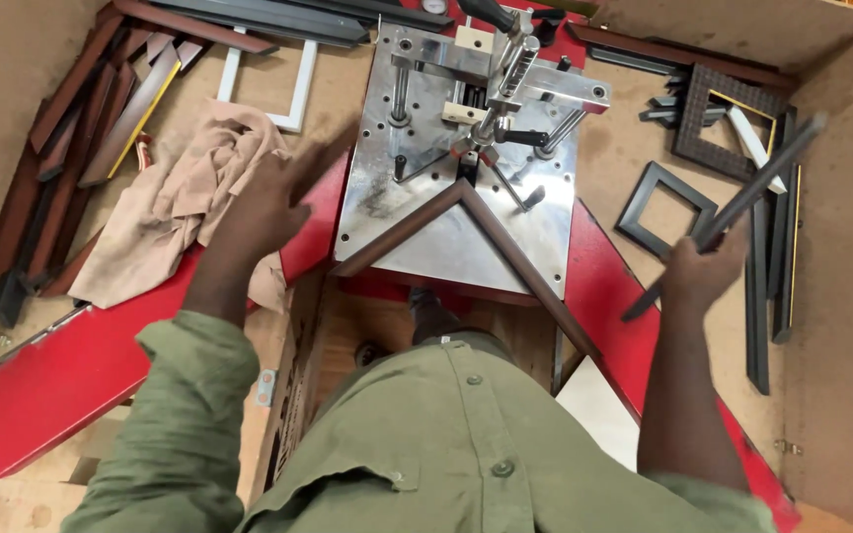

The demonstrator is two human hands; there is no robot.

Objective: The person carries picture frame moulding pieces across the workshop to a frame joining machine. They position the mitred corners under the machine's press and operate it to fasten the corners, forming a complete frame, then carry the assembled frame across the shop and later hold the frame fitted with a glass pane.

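- Your right hand (698, 271) has its fingers wrapped around a long dark moulding strip (742, 202), held up off the bench at a slant, upper end out over the pile on the right.
- Your left hand (269, 202) is blurred over the beige rag (165, 212). It looks spread and flat, on or just above the cloth, but I can't tell if it's actually gripping any of it.
- Dead centre, two brown moulding pieces (466, 222) sit mitred into a corner on the steel plate (451, 247) of the frame joiner (476, 89), point tucked up under the clamp head. Looks to me like one corner is set up and that's about it: that frame has only two sides in place, so I'd say there's plenty left.
- Right of the machine: a small black square frame (665, 209) already closed up, a patterned dark frame (718, 123) beyond it, and loose black strips (760, 296) lying alongside.
- Left side: a stack of brown moulding lengths (71, 148) next to the rag, and a white frame (288, 94) further back.
- The whole lot sits in a shallow fibreboard tray (841, 296) with raised walls, so strips, frames and rag are all loose inside it. The red wings (61, 380) of the machine stick out toward you.
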